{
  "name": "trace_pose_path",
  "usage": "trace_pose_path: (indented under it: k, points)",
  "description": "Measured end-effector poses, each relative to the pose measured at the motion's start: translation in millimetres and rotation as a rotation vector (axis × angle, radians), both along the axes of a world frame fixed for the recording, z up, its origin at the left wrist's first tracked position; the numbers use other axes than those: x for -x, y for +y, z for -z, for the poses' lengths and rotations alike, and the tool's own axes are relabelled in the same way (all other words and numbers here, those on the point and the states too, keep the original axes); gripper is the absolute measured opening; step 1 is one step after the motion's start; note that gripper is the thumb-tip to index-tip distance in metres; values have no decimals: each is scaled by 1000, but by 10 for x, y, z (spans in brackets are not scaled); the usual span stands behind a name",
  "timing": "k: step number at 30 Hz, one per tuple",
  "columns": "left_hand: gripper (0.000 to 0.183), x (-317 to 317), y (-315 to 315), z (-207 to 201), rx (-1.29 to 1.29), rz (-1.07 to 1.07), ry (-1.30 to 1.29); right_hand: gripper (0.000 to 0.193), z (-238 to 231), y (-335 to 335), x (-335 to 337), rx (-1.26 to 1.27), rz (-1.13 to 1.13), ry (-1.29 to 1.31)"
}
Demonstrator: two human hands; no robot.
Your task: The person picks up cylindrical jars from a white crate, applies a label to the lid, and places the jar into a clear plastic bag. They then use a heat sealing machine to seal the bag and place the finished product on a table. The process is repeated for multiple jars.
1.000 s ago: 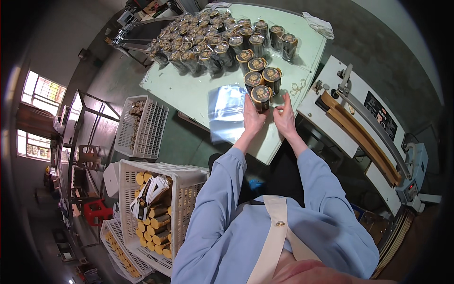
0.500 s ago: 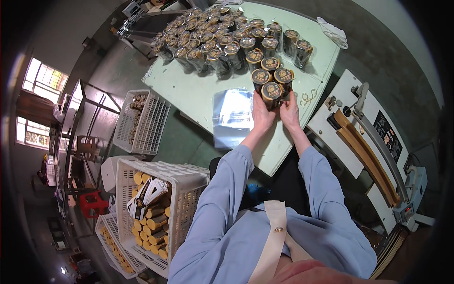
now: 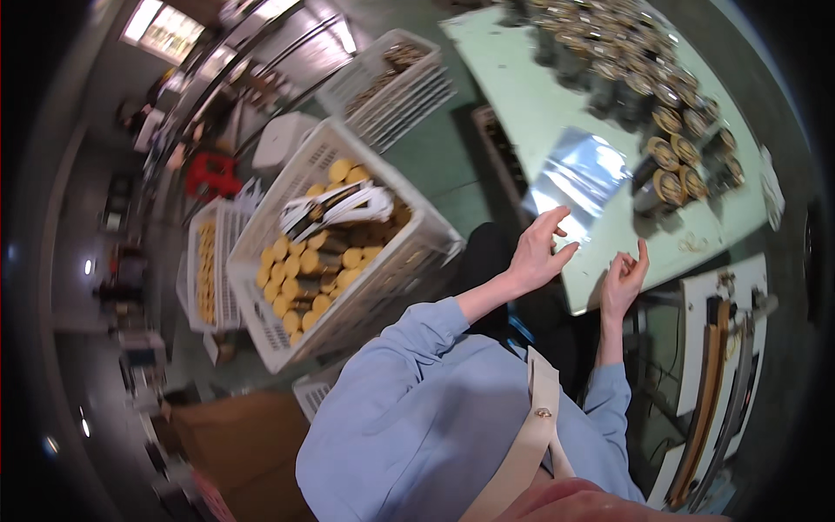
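Observation:
My left hand (image 3: 537, 254) is held over the near corner of the pale green table, beside a flat stack of clear plastic bags (image 3: 578, 170). Its fingers are apart and nothing is in them. Farther right, my right hand (image 3: 624, 278) is raised at the table's near edge, index finger stretched out, the other fingers loosely bent, also holding nothing. Beyond it stand several dark canisters with gold-rimmed printed lids (image 3: 668, 184). Many more canisters in clear wrapping (image 3: 600, 52) crowd the far part of the table (image 3: 500, 96).
On my left, a large white crate (image 3: 261, 339) holds yellow-ended cylinders (image 3: 300, 278) and a bundle of printed white strips (image 3: 339, 211). More crates (image 3: 391, 113) stand beyond. A sealing machine with a long curved bar (image 3: 709, 391) sits at right. A string loop (image 3: 693, 243) lies on the table.
Both hands have let go of the canisters and drawn back toward me. The view has swung left, bringing the crate of yellow-ended cylinders nearer the middle.

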State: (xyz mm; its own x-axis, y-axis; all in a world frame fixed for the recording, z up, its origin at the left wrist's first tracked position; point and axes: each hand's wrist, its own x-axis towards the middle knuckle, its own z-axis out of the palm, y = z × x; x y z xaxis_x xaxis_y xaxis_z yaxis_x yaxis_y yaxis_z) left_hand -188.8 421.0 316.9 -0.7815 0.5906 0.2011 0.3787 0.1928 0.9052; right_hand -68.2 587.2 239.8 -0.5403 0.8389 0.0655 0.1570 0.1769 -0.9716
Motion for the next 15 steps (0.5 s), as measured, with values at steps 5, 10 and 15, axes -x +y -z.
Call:
trace_pose_path:
  k: [5, 10, 15]
  points:
    - [37, 125, -1240, -531, -28, -265, 213, 53, -296, -472, 303, -578, -320, -53]
    - [31, 688, -2837, -698, 122, -726, 389, 71, -280, -518, 689, -932, -498, -186]
    - [41, 1014, -4487, 119, 649, -815, 61, 76, -100, -545, 926, -1117, -567, -450]
